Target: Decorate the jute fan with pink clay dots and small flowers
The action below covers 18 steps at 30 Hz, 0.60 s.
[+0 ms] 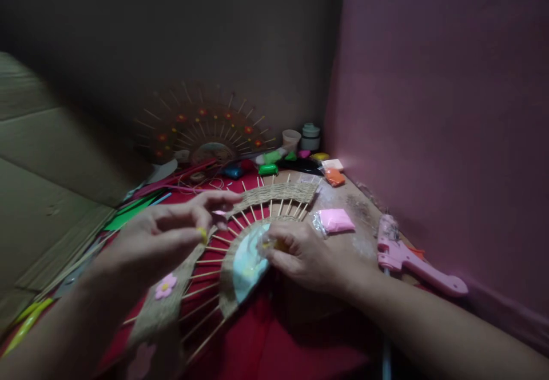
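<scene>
Between the thumb and fingers of my left hand (171, 225) is a small yellow piece of clay (202, 234). My right hand (295, 251) is closed on a crumpled clear packet (266, 245) with yellow in it, mostly hidden by the fingers. Both hands hover over a half-round fan (281, 193) of woven twine bands and thin sticks, with a pale blue painted centre (246, 268). A pink flower with a yellow middle (165, 287) sits on its outer band at the left. Another pink shape (141, 360) lies lower down, dim and blurred.
A pink glue gun (412, 260) rests at the right by the wall. A pink clay packet (335, 220) and an orange one (334, 177) lie beyond my right hand. Against the back wall leans a second fan (210, 128). A cup (291, 139) and jar (310, 137) stand in the corner.
</scene>
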### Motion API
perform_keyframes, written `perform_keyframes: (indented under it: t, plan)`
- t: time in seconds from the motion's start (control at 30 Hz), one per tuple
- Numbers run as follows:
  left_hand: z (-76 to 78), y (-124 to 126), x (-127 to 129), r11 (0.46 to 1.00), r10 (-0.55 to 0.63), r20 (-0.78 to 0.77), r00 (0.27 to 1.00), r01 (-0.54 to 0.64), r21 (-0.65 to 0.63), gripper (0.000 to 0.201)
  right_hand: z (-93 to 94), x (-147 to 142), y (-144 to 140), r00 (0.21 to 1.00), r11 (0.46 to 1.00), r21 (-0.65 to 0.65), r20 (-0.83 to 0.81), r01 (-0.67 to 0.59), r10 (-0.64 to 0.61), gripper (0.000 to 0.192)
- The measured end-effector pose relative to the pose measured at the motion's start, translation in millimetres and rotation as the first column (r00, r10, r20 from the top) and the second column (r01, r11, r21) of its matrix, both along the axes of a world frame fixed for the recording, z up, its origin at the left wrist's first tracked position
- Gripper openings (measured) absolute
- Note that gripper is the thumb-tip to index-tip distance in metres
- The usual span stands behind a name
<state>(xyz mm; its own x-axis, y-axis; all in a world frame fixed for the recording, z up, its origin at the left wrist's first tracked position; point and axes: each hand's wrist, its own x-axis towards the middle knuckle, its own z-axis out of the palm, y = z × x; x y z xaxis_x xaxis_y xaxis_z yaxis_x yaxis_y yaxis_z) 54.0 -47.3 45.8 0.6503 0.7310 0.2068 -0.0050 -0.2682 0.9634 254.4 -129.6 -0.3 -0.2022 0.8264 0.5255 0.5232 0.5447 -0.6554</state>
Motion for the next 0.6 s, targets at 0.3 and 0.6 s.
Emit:
perform_keyframes:
  t: [0.3,0.6]
  plan:
    - [-12.5,14.3,2.7,0.876,0.096,0.177,0.979,0.001,-0.482,0.017,-16.7,-1.7,-1.8,0.993,0.998,0.059,0.113,-0.035,0.028,0.012]
    - [-9.9,14.0,6.0,0.842,0.204,0.292,0.934,-0.015,-0.539,0.029,-16.9,-1.8,0.0,0.979,0.989,0.129,0.201,-0.069,0.042,0.012]
